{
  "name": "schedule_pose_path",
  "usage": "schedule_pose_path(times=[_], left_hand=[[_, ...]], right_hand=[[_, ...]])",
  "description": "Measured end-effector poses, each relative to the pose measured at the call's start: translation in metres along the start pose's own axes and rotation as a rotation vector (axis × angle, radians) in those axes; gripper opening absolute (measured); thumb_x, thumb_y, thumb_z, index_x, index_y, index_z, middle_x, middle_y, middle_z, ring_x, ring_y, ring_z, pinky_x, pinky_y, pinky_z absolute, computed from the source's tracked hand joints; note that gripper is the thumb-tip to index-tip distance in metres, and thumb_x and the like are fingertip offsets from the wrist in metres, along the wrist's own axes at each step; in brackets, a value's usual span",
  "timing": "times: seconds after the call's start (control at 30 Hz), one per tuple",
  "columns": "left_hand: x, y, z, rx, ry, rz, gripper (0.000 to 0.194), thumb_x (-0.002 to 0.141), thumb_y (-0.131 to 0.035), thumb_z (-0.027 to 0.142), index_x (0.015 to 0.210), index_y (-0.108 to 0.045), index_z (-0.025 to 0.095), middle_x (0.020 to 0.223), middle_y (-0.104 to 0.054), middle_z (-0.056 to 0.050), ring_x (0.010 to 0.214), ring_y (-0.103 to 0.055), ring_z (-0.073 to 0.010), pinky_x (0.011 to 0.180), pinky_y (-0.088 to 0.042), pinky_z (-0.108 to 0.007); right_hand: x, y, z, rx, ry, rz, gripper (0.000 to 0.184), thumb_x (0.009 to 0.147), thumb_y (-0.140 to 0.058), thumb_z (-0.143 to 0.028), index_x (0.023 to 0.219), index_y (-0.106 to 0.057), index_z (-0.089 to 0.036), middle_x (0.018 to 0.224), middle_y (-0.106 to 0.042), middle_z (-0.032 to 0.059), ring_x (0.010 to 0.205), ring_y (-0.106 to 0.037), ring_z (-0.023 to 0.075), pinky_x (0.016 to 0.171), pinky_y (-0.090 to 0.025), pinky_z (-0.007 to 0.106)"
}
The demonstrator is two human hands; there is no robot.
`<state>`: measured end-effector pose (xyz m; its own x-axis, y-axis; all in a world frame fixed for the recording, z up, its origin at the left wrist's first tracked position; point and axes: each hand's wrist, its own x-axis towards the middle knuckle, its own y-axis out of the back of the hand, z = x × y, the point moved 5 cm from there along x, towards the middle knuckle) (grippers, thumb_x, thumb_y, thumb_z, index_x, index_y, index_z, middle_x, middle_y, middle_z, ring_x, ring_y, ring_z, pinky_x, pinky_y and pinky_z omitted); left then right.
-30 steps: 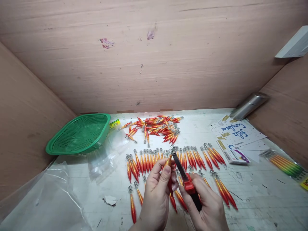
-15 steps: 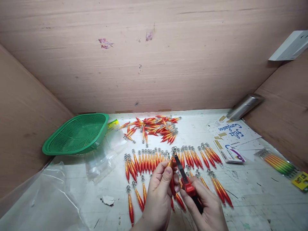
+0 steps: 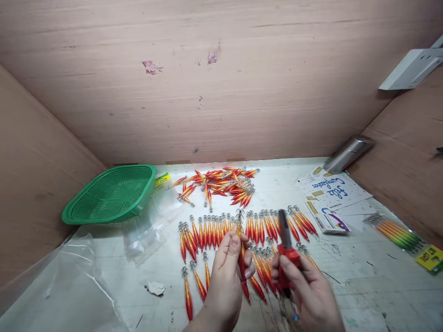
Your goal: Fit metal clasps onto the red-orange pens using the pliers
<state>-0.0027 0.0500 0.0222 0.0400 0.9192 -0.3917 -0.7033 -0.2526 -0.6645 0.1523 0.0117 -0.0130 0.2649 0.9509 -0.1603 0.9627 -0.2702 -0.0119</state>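
My left hand is closed around a red-and-gold squid jig, holding it upright with its crown of hooks at the top. My right hand grips a red tool with a long, dark, narrow end pointing up and away. Motion blurs the tool, so its exact kind is unclear. The tool stands apart from the jig, to its right. Beneath and beyond both hands, more squid jigs lie in rows, hooks pointing away from me. A loose heap of the same jigs lies behind the rows.
At the left are a green basket, clear plastic bags and a large plastic sheet. To the right lie printed cards, a small box, a metal flask and a packet of jigs. Board walls enclose the table.
The red tool has moved away from the jig's hook end, to the right, with my right hand. My left hand has shifted slightly left and turned the jig more upright.
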Motion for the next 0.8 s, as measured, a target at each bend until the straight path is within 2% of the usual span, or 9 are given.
schedule_pose_path(times=[0.1, 0.23, 0.3, 0.4, 0.47, 0.53, 0.6, 0.7, 0.8], left_hand=[[0.0, -0.004, 0.001, -0.03, 0.083, -0.05, 0.04, 0.062, -0.089, 0.046, 0.078, -0.07, 0.014, 0.081, -0.061, -0.002, 0.057, -0.047, -0.0077, 0.047, -0.034, -0.02], [0.0, -0.005, -0.001, -0.057, 0.14, -0.072, 0.037, 0.063, -0.089, 0.042, 0.082, -0.073, 0.014, 0.083, -0.064, -0.005, 0.059, -0.048, -0.0099, 0.05, -0.038, -0.023], [0.0, -0.004, -0.003, -0.037, 0.14, -0.05, 0.036, 0.063, -0.089, 0.04, 0.085, -0.074, 0.014, 0.086, -0.065, -0.006, 0.062, -0.05, -0.0112, 0.054, -0.043, -0.025], [0.001, -0.002, -0.007, -0.002, 0.143, -0.003, 0.038, 0.056, -0.093, 0.038, 0.08, -0.074, 0.015, 0.092, -0.066, -0.006, 0.067, -0.054, -0.0133, 0.062, -0.049, -0.028], [0.002, -0.001, -0.013, 0.023, 0.151, 0.041, 0.042, 0.05, -0.095, 0.039, 0.078, -0.074, 0.016, 0.094, -0.067, -0.005, 0.074, -0.058, -0.0164, 0.07, -0.052, -0.031], [0.002, 0.0, -0.022, 0.047, 0.153, 0.075, 0.045, 0.047, -0.095, 0.044, 0.077, -0.075, 0.017, 0.095, -0.069, -0.006, 0.086, -0.062, -0.0216, 0.081, -0.053, -0.035], [0.0, 0.0, -0.038, 0.076, 0.145, 0.076, 0.047, 0.05, -0.093, 0.049, 0.079, -0.076, 0.017, 0.096, -0.07, -0.007, 0.101, -0.063, -0.0264, 0.093, -0.049, -0.038], [-0.007, 0.001, -0.072, 0.088, 0.177, 0.077, 0.048, 0.056, -0.089, 0.054, 0.086, -0.077, 0.018, 0.104, -0.072, -0.01, 0.118, -0.058, -0.0301, 0.107, -0.04, -0.041], [-0.014, 0.003, -0.099, 0.032, 0.178, 0.086, 0.052, 0.061, -0.085, 0.057, 0.096, -0.076, 0.019, 0.109, -0.073, -0.012, 0.119, -0.059, -0.0318, 0.108, -0.04, -0.043]], right_hand=[[0.014, 0.075, 0.005, -0.343, -0.002, 0.27, 0.05, 0.069, -0.067, -0.069, 0.089, -0.068, -0.022, 0.073, -0.068, 0.006, 0.071, -0.066, 0.0271, 0.061, -0.052, 0.035], [0.013, 0.164, 0.006, -0.929, 0.078, 0.556, 0.032, 0.065, -0.057, -0.058, 0.063, -0.06, -0.026, 0.076, -0.064, 0.0104, 0.065, -0.057, 0.0295, 0.061, -0.044, 0.043], [0.007, 0.186, 0.011, -1.037, 0.121, 0.578, 0.023, 0.063, -0.054, -0.05, 0.057, -0.053, -0.028, 0.07, -0.058, 0.0112, 0.06, -0.049, 0.0282, 0.063, -0.043, 0.047], [0.001, 0.196, 0.017, -1.057, 0.116, 0.586, 0.02, 0.064, -0.056, -0.046, 0.056, -0.049, -0.028, 0.071, -0.055, 0.0135, 0.069, -0.048, 0.0324, 0.073, -0.041, 0.054], [0.0, 0.189, 0.015, -1.014, 0.11, 0.634, 0.025, 0.068, -0.058, -0.049, 0.061, -0.051, -0.026, 0.084, -0.057, 0.0196, 0.087, -0.048, 0.0413, 0.081, -0.036, 0.062], [0.001, 0.166, 0.009, -0.92, 0.13, 0.611, 0.032, 0.073, -0.059, -0.054, 0.069, -0.055, -0.023, 0.097, -0.057, 0.0248, 0.103, -0.044, 0.047, 0.087, -0.032, 0.067], [0.003, 0.125, 0.003, -0.775, 0.158, 0.421, 0.038, 0.077, -0.059, -0.059, 0.076, -0.061, -0.021, 0.097, -0.061, 0.0215, 0.101, -0.05, 0.0413, 0.087, -0.04, 0.06], [0.0, 0.045, 0.001, -0.505, 0.161, -0.018, 0.044, 0.087, -0.052, -0.063, 0.082, -0.067, -0.022, 0.086, -0.069, 0.0099, 0.08, -0.065, 0.0249, 0.073, -0.054, 0.037], [-0.009, -0.001, 0.008, -0.341, 0.151, -0.194, 0.05, 0.089, -0.05, -0.067, 0.09, -0.068, -0.021, 0.082, -0.072, 0.0066, 0.071, -0.068, 0.0191, 0.067, -0.055, 0.03]])
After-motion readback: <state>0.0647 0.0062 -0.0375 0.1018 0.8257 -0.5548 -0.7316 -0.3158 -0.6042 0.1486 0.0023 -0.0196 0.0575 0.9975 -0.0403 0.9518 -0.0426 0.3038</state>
